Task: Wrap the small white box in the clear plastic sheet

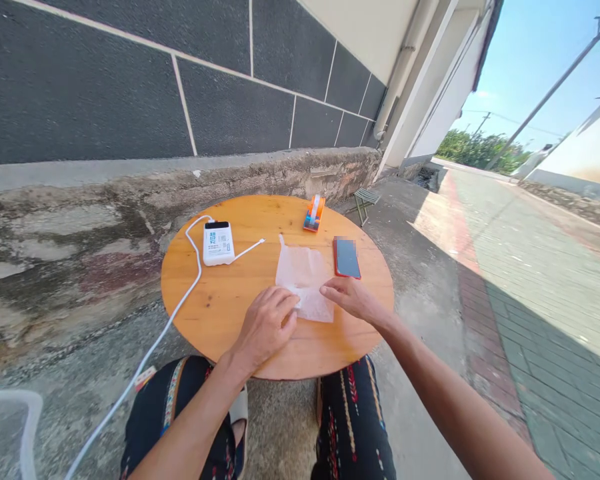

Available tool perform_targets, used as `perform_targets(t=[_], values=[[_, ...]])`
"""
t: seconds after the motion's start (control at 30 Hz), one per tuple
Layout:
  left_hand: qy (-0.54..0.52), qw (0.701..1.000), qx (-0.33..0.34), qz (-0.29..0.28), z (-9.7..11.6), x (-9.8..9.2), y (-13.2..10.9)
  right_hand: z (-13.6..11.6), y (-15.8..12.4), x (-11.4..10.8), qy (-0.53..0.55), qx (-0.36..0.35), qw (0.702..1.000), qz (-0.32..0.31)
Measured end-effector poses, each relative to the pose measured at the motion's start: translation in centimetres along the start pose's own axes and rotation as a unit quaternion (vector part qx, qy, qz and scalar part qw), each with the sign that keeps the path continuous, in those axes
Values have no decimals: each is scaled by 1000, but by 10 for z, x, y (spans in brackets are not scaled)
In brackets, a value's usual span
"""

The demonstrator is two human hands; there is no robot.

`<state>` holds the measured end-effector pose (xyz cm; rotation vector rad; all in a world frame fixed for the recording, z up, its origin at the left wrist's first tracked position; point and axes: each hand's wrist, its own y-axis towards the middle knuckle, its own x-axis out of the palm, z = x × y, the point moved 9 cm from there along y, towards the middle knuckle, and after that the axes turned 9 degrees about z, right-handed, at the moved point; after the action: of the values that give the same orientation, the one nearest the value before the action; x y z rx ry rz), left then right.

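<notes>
A sheet of translucent, whitish plastic wrap, possibly bubble wrap, lies on the round wooden table between my hands. A paler patch shows near its middle, and I cannot tell if it is a fold or a small item. My left hand rests at the sheet's lower left, fingers bent over it and thumb apart. At the right edge of the sheet, my right hand touches it with fingertips extended. Just beyond that hand lies a red-edged phone. An orange tape dispenser stands behind the sheet.
On the table's left sits a white power bank with a short cable end beside it. A white cord runs from it over the table's edge. Behind stands a dark tiled wall. A small folding stool is at the back right.
</notes>
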<state>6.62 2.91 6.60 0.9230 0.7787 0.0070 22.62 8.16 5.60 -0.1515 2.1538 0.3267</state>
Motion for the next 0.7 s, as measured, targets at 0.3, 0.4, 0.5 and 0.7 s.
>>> perform_targets(t=[0.3, 0.4, 0.5, 0.7], values=[[136, 983, 44, -116, 23, 12, 6, 20, 0, 5, 122, 16, 988, 92], [168, 974, 43, -143, 27, 16, 7, 24, -4, 6, 139, 30, 984, 102], [188, 968, 41, -159, 29, 19, 8, 24, -9, 13, 168, 34, 982, 80], [208, 963, 45, -164, 32, 24, 11, 24, -14, 21, 166, 42, 983, 67]])
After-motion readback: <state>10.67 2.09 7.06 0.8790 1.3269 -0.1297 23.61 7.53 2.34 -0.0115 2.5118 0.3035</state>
